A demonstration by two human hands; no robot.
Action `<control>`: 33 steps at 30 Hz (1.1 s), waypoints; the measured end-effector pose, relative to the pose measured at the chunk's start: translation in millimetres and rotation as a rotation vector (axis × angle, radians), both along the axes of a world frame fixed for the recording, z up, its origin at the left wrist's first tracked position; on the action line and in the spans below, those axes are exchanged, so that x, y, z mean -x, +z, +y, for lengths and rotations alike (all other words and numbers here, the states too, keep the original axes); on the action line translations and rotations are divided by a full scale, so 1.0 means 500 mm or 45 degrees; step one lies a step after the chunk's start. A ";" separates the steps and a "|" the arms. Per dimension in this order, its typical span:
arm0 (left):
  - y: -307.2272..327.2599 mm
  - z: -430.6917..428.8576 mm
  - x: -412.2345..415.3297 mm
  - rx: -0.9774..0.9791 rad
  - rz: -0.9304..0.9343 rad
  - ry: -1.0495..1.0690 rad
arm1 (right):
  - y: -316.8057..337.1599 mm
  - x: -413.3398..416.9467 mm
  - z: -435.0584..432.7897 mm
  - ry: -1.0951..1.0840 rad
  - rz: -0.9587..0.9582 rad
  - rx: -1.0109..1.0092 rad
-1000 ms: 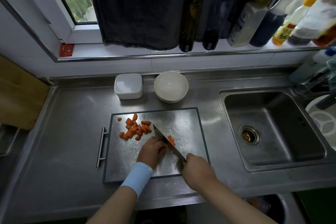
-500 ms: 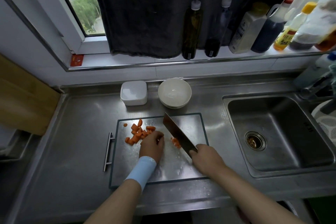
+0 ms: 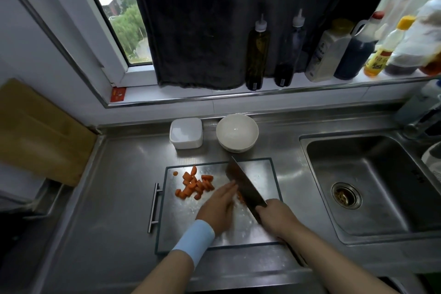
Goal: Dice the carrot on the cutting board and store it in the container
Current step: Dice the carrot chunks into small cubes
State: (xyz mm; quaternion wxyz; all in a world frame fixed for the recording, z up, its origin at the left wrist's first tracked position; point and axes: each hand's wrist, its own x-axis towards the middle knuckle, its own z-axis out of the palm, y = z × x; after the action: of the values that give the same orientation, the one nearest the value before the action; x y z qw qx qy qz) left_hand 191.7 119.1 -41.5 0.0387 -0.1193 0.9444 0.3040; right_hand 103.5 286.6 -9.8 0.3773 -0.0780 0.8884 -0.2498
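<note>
A steel cutting board lies on the counter in front of me. A heap of orange carrot pieces sits on its far left part. My right hand grips the handle of a cleaver, whose blade is tilted and points away to the far left. My left hand lies with straight fingers against the blade's left side, over a few carrot bits that are mostly hidden. A white lidded container stands behind the board.
A white bowl stands beside the container. The sink lies to the right. Bottles line the window sill. A wooden board leans at the left. The cutting board's handle sticks out on its left side.
The cleaver has come up off the board and tilted, its blade now lying flatter. My left hand has opened from curled fingers to straight ones next to the blade. The camera view has shifted.
</note>
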 end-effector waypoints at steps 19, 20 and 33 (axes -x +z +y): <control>-0.019 -0.058 0.030 0.172 0.124 -0.256 | 0.047 0.004 -0.062 -0.355 -0.031 0.137; -0.009 -0.072 0.031 0.079 0.167 -0.121 | 0.051 -0.001 -0.061 -0.300 0.020 0.112; 0.062 -0.158 0.013 -0.094 0.331 -0.346 | 0.060 -0.072 -0.054 0.661 0.916 -0.501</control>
State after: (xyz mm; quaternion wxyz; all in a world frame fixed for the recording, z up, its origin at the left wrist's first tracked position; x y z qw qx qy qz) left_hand 185.2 40.1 -10.3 -0.0385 0.0512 0.9370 0.3434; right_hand 139.6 259.9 20.3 0.1038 -0.3057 0.9440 0.0681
